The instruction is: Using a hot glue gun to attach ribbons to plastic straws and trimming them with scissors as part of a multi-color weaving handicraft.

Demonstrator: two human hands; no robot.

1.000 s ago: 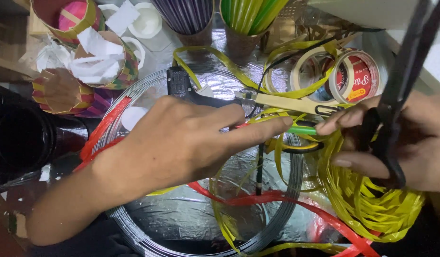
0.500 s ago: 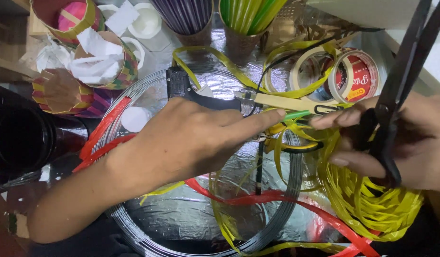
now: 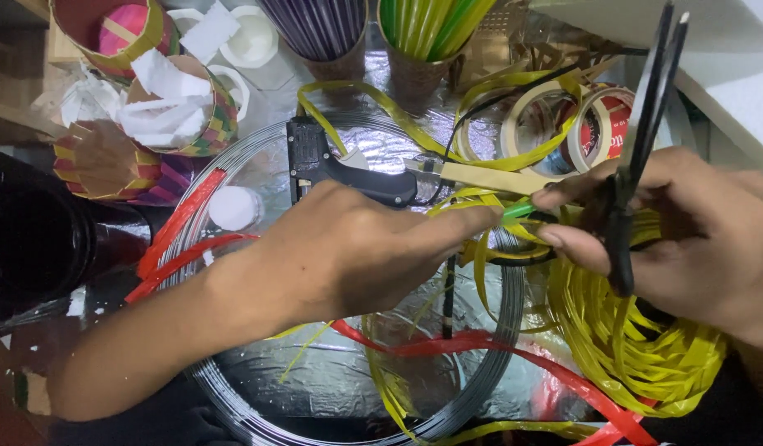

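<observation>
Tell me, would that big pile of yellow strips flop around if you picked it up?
Probably yes: the yellow strips lie in loose, curling loops, so they look thin and floppy. The pile likely feels light and might snag, since the loops tangle together.

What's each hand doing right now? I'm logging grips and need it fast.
Left hand: fingers closed, pinching the green strip.
Right hand: closed around black scissors, fingertips also at the green strip.

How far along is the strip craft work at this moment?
Done: woven paper cups stand finished at the top left. In hand: left hand and right hand pinch a green piece between them, the right also carrying black scissors. Left: a loose heap of yellow strips lies unused.
</observation>
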